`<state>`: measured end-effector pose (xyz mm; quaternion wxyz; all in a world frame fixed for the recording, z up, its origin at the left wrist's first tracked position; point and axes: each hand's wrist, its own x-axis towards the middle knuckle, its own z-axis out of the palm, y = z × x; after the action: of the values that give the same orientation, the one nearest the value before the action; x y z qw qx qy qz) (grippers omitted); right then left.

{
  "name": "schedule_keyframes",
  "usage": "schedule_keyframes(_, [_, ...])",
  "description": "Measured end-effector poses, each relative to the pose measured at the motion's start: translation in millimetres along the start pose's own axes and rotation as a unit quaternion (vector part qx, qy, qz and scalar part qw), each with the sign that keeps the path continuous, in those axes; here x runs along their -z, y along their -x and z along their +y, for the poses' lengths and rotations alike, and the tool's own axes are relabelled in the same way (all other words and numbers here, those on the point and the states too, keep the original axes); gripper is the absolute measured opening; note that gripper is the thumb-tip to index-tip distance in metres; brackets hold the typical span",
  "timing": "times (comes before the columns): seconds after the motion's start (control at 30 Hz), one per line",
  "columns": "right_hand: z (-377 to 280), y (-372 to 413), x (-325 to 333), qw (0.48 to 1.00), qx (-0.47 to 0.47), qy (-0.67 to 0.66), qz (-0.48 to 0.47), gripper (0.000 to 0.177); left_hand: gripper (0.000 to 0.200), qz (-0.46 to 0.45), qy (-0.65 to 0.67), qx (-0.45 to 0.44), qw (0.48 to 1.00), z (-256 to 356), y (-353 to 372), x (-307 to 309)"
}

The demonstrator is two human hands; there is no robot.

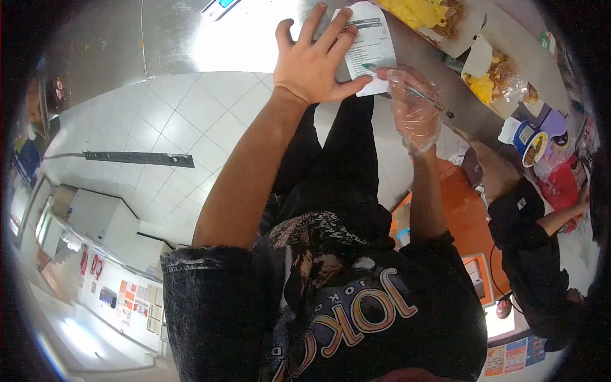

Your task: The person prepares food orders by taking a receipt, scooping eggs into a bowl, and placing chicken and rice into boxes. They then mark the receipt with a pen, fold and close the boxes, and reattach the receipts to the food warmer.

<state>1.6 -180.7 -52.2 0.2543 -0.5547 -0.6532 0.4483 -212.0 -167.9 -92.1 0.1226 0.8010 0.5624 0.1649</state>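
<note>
A printed paper slip (369,51) lies on the metal counter. My bare left hand (315,60) is laid palm down with its fingers spread, fingertips and thumb over the slip's left edge. In a clear plastic glove, my right hand (414,105) is closed around a pen (420,97). The pen's green tip points at the printed lines in the middle of the slip.
Open paper wraps with yellow and brown food (493,79) sit to the right, near a blue-and-white tub (529,143). Another person in black (525,254) stands at the right. A bright-screened device (219,7) lies at the top.
</note>
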Motion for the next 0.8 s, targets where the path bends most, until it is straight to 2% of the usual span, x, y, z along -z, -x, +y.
schedule_keyframes(0.13, [-3, 2, 5, 1.0, -0.009, -0.014, 0.027, 0.019, 0.079, -0.006, -0.002, 0.002, 1.0, 1, -1, 0])
schedule_keyframes(0.43, [4, 4, 2, 1.0, -0.002, 0.006, -0.016, 0.024, 0.081, -0.02, 0.008, 0.005, 1.0, 1, -1, 2])
schedule_keyframes(0.53, [4, 2, -1, 1.0, 0.014, 0.007, 0.027, 0.023, 0.083, -0.02, 0.006, 0.001, 1.0, -1, -1, 0])
schedule_keyframes(0.8, [10, 9, 3, 1.0, 0.004, -0.026, 0.0, 0.022, 0.092, -0.029, 0.017, 0.001, 0.999, -2, 0, 3])
